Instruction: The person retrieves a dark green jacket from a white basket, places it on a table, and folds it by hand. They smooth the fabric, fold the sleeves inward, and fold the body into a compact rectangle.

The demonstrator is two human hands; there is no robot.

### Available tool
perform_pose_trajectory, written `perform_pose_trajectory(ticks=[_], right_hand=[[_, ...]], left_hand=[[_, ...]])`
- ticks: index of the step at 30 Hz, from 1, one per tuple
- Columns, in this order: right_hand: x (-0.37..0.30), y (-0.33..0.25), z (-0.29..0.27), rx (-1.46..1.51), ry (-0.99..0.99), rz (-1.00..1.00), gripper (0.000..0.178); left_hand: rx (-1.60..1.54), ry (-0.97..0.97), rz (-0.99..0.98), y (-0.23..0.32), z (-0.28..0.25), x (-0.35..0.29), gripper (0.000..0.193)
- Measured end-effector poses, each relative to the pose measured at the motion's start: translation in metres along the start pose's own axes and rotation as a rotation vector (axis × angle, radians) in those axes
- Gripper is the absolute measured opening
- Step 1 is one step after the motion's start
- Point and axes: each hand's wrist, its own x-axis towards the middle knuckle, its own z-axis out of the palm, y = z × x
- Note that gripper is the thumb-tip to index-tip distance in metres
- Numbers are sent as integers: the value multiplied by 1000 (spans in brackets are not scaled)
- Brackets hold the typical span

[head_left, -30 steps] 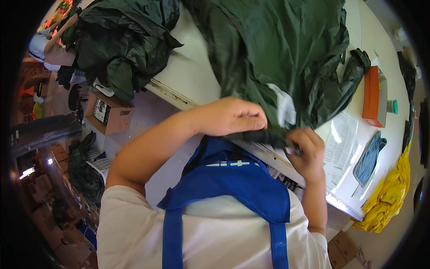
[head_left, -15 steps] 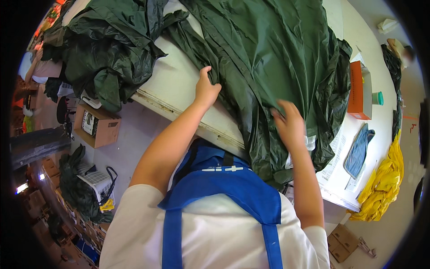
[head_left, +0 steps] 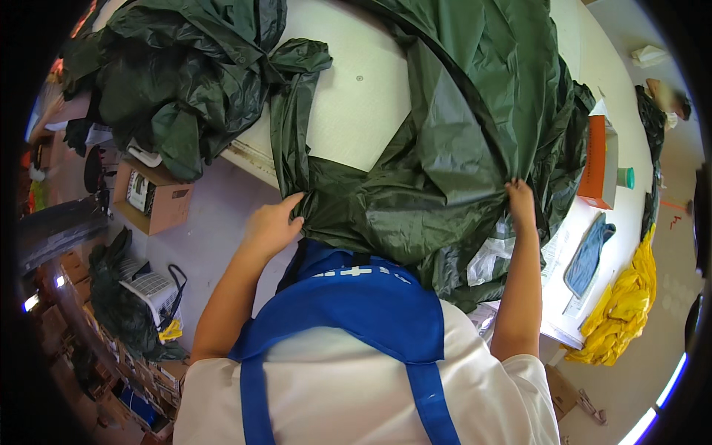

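A dark green raincoat (head_left: 437,159) of thin, shiny material lies spread over the table (head_left: 356,111) in front of me. By its near left edge, my left hand (head_left: 274,225) grips the material between thumb and fingers. Further right, my right hand (head_left: 521,204) pinches another edge of the same coat. Between both hands the near part is drawn taut and hangs over the table's front edge against my blue apron (head_left: 348,304). A white patch (head_left: 492,259), perhaps a label or thin plastic, shows below my right hand.
Another dark green heap (head_left: 185,81) covers the table's left end. To the right are an orange box (head_left: 595,163), a green-topped tub (head_left: 625,178), a folded blue cloth (head_left: 589,256) and yellow material (head_left: 619,311). A cardboard box (head_left: 159,196) and white basket (head_left: 156,297) stand lower left.
My left hand has moved left and toward me, pulling the coat's left edge open and baring more tabletop. My right hand has shifted right and now pinches the coat.
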Motion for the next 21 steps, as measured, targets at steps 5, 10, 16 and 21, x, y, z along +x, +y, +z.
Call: perform_pose_trajectory(ticks=[5,10,16,21], right_hand=[[-13,-1,-4,-377,53,9,16],[-35,-51,9,221,73,61,25],[-56,-69,-11,327,109,64,25],[-57,-100,-11,-456,356,-460,42]], left_hand=[[-343,21,364,73,-12,48,44],[-65,-113,485,144,69,119,68],[-174,156,496,130,92,125,50],[-153,392,825,152,61,96,34]])
